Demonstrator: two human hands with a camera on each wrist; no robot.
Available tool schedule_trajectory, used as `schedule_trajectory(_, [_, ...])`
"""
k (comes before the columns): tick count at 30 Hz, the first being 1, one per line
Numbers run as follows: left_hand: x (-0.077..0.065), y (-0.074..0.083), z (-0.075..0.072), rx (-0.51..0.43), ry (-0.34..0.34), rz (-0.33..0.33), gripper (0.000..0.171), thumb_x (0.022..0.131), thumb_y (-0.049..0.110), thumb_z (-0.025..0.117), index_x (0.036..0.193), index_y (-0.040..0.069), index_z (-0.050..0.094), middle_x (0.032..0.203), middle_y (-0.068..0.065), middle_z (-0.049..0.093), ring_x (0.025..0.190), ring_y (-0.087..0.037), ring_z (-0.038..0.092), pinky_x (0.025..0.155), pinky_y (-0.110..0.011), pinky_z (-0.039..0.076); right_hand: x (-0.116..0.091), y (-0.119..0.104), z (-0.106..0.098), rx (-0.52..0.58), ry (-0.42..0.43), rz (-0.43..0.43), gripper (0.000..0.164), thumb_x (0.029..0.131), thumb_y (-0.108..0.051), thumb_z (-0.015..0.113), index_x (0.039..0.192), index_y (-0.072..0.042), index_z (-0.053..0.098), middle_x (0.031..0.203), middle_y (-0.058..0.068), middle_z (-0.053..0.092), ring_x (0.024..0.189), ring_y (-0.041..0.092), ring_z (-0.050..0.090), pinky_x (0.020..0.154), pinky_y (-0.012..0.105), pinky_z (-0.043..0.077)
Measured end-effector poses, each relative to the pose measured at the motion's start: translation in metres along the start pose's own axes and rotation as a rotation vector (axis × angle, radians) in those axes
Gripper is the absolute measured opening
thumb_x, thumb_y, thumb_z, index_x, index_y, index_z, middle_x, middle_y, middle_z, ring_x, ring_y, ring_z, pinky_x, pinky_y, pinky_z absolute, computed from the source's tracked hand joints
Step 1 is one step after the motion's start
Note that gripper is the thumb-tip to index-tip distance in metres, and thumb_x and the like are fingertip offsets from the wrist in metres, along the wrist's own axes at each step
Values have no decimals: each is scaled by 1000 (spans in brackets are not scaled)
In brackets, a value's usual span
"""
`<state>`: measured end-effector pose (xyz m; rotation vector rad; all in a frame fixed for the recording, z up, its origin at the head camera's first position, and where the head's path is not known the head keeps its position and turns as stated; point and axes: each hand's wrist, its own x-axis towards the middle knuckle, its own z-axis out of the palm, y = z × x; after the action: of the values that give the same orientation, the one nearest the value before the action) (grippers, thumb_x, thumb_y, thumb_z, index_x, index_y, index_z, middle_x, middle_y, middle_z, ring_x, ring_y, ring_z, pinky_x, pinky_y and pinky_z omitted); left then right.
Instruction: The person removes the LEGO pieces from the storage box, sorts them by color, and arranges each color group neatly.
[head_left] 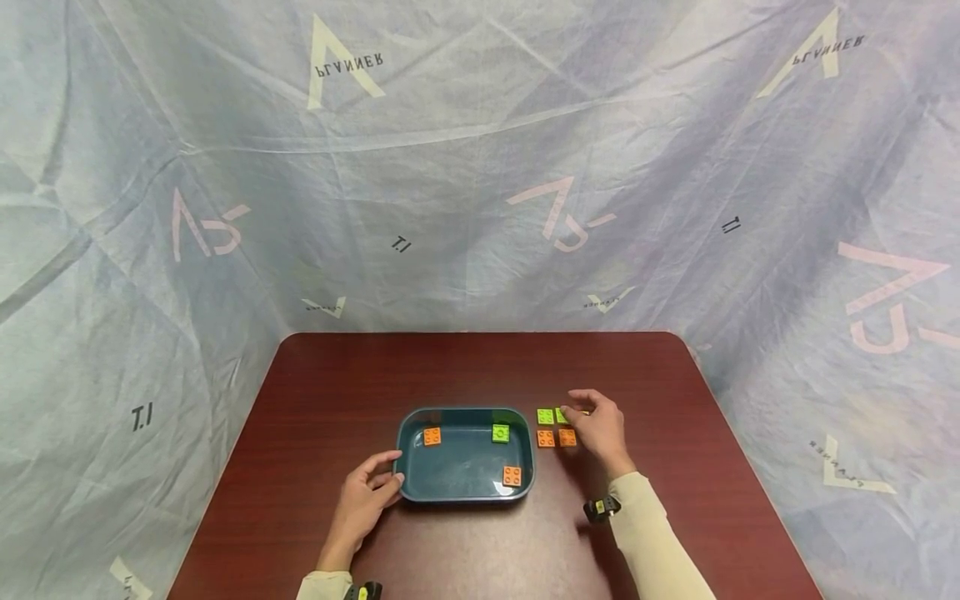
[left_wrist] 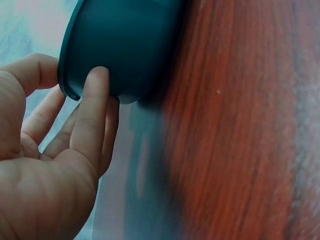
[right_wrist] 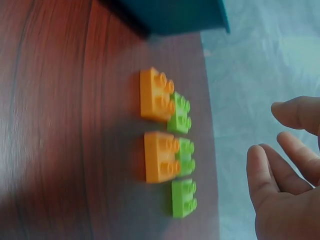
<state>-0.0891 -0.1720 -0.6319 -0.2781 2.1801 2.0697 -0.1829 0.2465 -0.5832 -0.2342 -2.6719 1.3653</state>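
A dark teal tray [head_left: 465, 487] stands on the table. My left hand [head_left: 365, 500] touches its left end, with fingertips [left_wrist: 95, 85] against the outer wall and the rim. Inside lie an orange brick [head_left: 432, 436] at the back left, a green brick [head_left: 500, 433] at the back right and another orange brick [head_left: 512, 476] at the front right. Beside the tray, my right hand [head_left: 600, 425] hovers over more bricks, its fingers slightly bent and holding nothing. Below it are two orange bricks [right_wrist: 162, 157] and three green bricks [right_wrist: 183, 198], in two rows.
The dark red wooden table [head_left: 315, 392] reaches back to a grey fabric sheet [head_left: 450, 208] printed with letters. That sheet also hangs on both sides. Each wrist wears a black strap, such as the right strap [head_left: 602, 508].
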Motion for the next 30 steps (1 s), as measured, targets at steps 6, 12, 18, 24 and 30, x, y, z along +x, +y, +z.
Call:
schedule_trajectory(6, [-1, 1, 0, -5, -3, -3, 47, 97, 10, 78, 142, 14, 67, 132, -19, 67, 110, -27, 74, 81, -31, 66, -4, -8, 8, 25, -6, -7, 39, 93, -24, 82, 128, -11, 74, 114, 13, 78, 104, 30, 73, 85, 40, 61])
schedule_trajectory(12, [-1, 2, 0, -13, -6, -3, 47, 97, 9, 77, 142, 12, 66, 129, -21, 69, 109, -28, 74, 81, -30, 65, -9, -17, 14, 78, -29, -14, 37, 92, -22, 83, 128, -14, 75, 120, 16, 77, 108, 30, 73, 85, 36, 61])
schedule_trajectory(18, [0, 1, 0, -14, 0, -6, 47, 97, 9, 77, 142, 12, 66, 131, -21, 68, 111, -27, 74, 81, -30, 65, -16, -30, 23, 119, -56, -34, 36, 90, -21, 85, 125, -17, 76, 123, 18, 76, 109, 30, 75, 88, 43, 63])
schedule_trajectory(24, [0, 0, 0, -14, -1, -5, 48, 97, 10, 77, 143, 13, 66, 130, -21, 68, 111, -28, 73, 82, -31, 66, -23, -38, 35, 162, -83, -116, 36, 89, -12, 86, 124, -11, 75, 122, 21, 75, 109, 32, 76, 88, 41, 65])
schedule_trajectory(30, [0, -1, 0, -12, 1, -11, 48, 96, 12, 79, 142, 15, 67, 131, -19, 67, 111, -28, 73, 82, -32, 66, -27, -47, 44, 192, -119, -137, 37, 89, -8, 85, 124, -11, 75, 122, 20, 75, 107, 30, 76, 83, 34, 66])
